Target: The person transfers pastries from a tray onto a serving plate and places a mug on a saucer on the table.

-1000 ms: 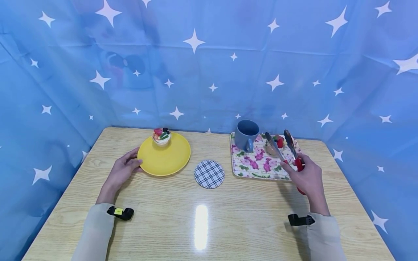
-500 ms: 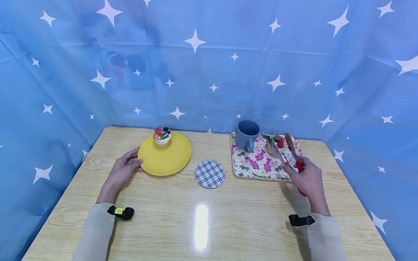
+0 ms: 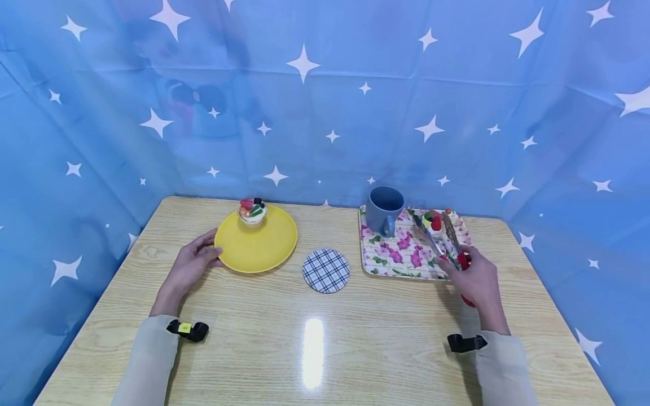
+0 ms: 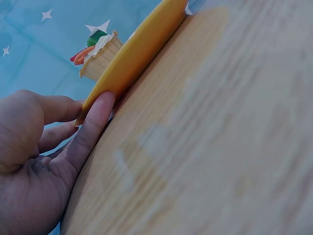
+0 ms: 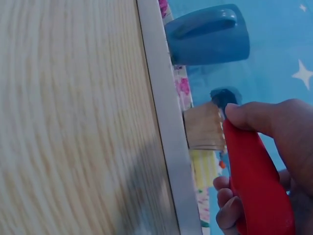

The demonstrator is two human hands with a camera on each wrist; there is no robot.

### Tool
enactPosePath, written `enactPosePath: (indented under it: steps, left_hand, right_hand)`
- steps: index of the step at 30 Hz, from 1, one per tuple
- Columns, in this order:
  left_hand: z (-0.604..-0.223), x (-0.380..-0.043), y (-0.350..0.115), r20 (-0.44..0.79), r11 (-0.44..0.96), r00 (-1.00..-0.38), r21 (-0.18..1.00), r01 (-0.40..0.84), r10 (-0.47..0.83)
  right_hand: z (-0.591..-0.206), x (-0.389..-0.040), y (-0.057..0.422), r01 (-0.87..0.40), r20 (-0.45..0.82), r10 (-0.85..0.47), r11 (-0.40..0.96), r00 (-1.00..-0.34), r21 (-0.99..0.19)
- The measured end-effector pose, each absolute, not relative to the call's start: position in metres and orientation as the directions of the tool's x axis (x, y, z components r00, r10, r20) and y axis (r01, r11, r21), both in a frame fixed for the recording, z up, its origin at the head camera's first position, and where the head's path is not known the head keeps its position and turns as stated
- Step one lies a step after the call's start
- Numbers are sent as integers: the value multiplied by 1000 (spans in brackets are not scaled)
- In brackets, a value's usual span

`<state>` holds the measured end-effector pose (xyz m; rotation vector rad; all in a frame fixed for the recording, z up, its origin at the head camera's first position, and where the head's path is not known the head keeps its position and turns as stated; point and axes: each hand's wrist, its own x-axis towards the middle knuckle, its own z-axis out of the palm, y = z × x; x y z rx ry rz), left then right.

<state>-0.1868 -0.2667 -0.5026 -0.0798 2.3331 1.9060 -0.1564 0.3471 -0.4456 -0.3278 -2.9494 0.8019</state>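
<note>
My left hand [image 3: 190, 265] pinches the left rim of a yellow plate [image 3: 256, 245], also seen edge-on in the left wrist view. A fruit-topped cupcake [image 3: 251, 213] stands on the plate's far part. My right hand [image 3: 472, 279] holds a pair of tongs [image 3: 463, 260] by their red handles [image 5: 254, 181]. The tongs' metal arms reach over a floral tray [image 3: 401, 265], one on each side of a second fruit-topped cupcake [image 3: 434, 224]. In the right wrist view, that cupcake's tan cup [image 5: 203, 127] rests on the tray. Whether the tips touch it, I cannot tell.
A blue mug [image 3: 384, 211] stands on the tray's back left, close to the tongs. Between plate and tray lies a round checked coaster [image 3: 326, 270]. A yellow striped thing [image 5: 203, 169], partly hidden, shows beside the cupcake. A starry blue curtain [image 3: 325, 101] hangs behind the wooden table [image 3: 244, 338].
The tongs have dipped lower over the tray, and their tips have drawn closer together around the cupcake. My left hand and the plate have stayed where they were.
</note>
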Motion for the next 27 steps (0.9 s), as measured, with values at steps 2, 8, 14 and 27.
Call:
enactPosePath:
  steps: [2, 8, 14, 27]
  left_hand:
    - [-503, -186, -267, -133, 202, -990, 972, -122, 40]
    - [-504, -186, -268, -135, 202, -990, 972, -124, 44]
    - [-504, -184, -268, -138, 207, -989, 970, -126, 48]
    - [-502, -186, -267, -137, 232, -990, 965, -124, 42]
  right_hand:
    - [-448, -157, 347, 194, -1, 225, 837, -974, -511]
    - [-452, -158, 346, 217, -35, 233, 828, -972, -516]
    - [-455, -158, 346, 206, -25, 226, 825, -974, -526]
    - [-457, -158, 344, 167, 39, 223, 823, -974, -542]
